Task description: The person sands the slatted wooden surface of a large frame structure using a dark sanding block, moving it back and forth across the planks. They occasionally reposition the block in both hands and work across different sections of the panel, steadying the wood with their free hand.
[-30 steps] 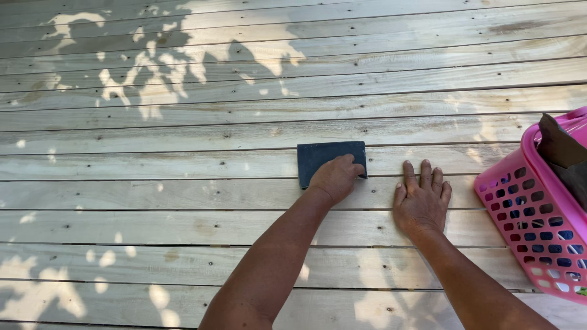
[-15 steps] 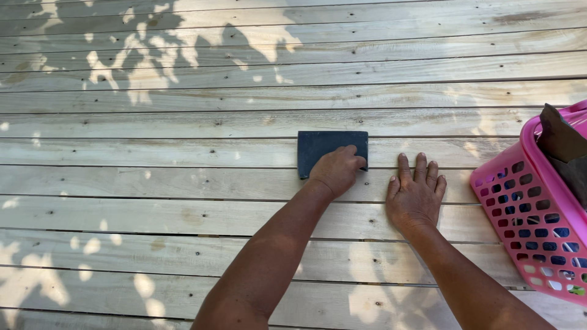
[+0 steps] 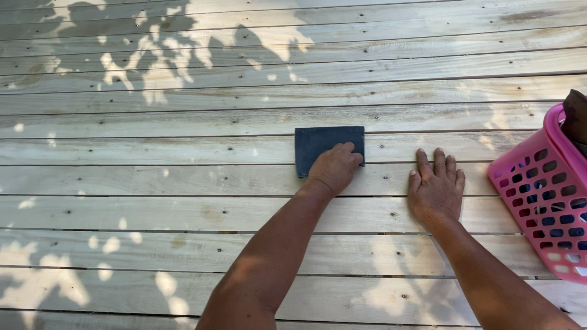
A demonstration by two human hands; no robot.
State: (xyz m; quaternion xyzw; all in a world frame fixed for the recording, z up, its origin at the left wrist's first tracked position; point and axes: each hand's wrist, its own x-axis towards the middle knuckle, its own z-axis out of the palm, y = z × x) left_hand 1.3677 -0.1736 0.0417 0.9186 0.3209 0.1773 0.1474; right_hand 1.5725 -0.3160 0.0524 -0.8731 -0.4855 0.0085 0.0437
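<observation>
Dark blue-grey rectangular pad (image 3: 321, 146): flat on pale wooden deck boards (image 3: 183, 122), mid-frame. Left hand (image 3: 334, 168): curled over pad's lower right part, pressing down on it. Right hand (image 3: 435, 189): flat on boards, fingers extended and close together, just right of pad, apart from it. Pink perforated plastic basket (image 3: 544, 195): at right edge, near right hand.

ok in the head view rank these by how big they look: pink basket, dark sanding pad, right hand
1. pink basket, largest, though cut off by the frame edge
2. dark sanding pad and right hand look about alike; the left hand covers part of the pad, so I won't rank them.
</observation>
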